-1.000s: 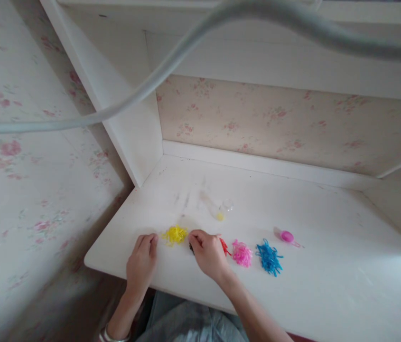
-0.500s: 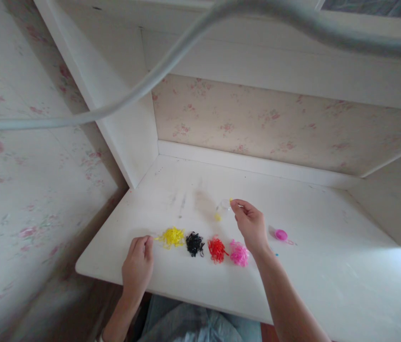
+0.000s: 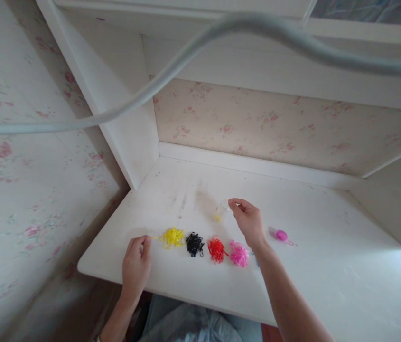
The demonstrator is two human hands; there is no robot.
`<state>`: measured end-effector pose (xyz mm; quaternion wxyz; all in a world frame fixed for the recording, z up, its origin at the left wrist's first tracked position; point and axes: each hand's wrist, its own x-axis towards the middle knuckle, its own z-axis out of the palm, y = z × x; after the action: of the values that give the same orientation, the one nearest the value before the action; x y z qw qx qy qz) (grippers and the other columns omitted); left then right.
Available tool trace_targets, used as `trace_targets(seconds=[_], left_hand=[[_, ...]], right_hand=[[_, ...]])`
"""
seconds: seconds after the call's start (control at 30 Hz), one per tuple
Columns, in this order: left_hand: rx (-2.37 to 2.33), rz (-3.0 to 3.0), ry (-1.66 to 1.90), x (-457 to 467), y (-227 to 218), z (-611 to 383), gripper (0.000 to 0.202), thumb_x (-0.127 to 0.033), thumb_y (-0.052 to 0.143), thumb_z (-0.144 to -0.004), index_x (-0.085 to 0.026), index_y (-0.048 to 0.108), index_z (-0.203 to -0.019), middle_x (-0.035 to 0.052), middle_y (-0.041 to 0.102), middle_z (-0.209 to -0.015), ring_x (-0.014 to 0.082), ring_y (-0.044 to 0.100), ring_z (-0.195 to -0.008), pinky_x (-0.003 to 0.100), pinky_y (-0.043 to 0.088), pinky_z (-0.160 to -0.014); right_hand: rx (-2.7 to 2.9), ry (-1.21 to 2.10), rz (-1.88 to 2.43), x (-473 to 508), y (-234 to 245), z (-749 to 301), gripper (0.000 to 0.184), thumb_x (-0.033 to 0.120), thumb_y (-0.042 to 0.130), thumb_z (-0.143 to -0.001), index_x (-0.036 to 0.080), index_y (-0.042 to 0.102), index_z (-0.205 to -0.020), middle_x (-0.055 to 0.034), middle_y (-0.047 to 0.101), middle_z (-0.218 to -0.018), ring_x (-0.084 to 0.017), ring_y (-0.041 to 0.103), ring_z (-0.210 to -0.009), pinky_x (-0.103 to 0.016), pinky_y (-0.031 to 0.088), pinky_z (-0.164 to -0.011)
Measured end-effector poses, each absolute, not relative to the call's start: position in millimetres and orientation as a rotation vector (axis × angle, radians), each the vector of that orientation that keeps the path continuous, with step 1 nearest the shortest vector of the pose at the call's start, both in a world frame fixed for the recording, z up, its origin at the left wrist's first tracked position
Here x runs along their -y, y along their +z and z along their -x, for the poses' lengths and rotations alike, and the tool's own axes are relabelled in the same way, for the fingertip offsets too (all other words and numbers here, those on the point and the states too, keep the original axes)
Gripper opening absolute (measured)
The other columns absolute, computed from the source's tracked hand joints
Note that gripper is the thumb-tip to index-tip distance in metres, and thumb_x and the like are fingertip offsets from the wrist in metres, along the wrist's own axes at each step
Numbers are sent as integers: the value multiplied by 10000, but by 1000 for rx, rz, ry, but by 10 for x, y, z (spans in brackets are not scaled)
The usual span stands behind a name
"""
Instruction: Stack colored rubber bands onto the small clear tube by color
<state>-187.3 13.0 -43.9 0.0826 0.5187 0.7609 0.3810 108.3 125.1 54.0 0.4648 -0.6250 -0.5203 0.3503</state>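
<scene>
My left hand point(image 3: 137, 261) is closed in a pinch at the left of the yellow pile point(image 3: 172, 237), which looks like small rubber bands. A thin yellow band point(image 3: 154, 238) stretches from its fingertips towards that pile. My right hand point(image 3: 248, 219) is pinched at the rim of a clear container point(image 3: 224, 204); what its fingertips hold, if anything, is hidden. Some yellow bits point(image 3: 217, 217) show at the container's lower end. Right of the yellow pile lie a black pile point(image 3: 194, 243), a red pile point(image 3: 216, 250) and a pink pile point(image 3: 238, 253).
A pink round piece with a small loop point(image 3: 281, 235) lies right of my right hand. Blue bits point(image 3: 253, 253) peek out beside my right forearm. The white desk point(image 3: 328, 280) meets a shelf side panel point(image 3: 129, 128) at the left. A pale cable point(image 3: 172, 71) crosses the upper view.
My right fingertips have shifted slightly left over the clear container, and the yellow bit at them no longer shows. My left hand has moved slightly left. Blue bits now show beside the right forearm.
</scene>
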Motion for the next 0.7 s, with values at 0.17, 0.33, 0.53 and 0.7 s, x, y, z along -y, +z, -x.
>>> trace_targets(seconds=[0.17,0.33,0.53,0.7], left_hand=[[-2089,-1641,1237,-159,-140,1663,267,-402,427,-901,-195,594,-874,43,614,-888,156,582,-749,273,481,-679],[-1762,-1817,1217,-486,387,1313,243,-361,446,-906,-190,618,-893,34,618,-872,115,568,-701,225,456,-641],[-1585,-1931,1175,-897,920,1209,261,-387,478,-891,-186,644,-876,12,617,-850,89,527,-649,209,432,-616],[-1431,-2026,1098,-1019,1085,1031,236,-358,491,-892,-192,658,-896,11,628,-886,86,541,-676,205,439,-640]], right_hand=[[1327,943,1509,-867,435,-921,385,498,544,-820,155,678,-933,52,439,-524,-83,350,-460,-197,238,-424],[1775,1038,1503,-178,15,-392,271,335,456,-893,201,682,-827,13,588,-582,-107,519,-504,-197,321,-478],[2212,670,1668,-12,-208,34,297,287,451,-908,271,563,-1182,-34,714,-798,-184,670,-670,-230,435,-592],[2305,499,1785,-194,-261,139,287,214,424,-915,187,532,-1179,-73,698,-716,-212,671,-613,-257,461,-561]])
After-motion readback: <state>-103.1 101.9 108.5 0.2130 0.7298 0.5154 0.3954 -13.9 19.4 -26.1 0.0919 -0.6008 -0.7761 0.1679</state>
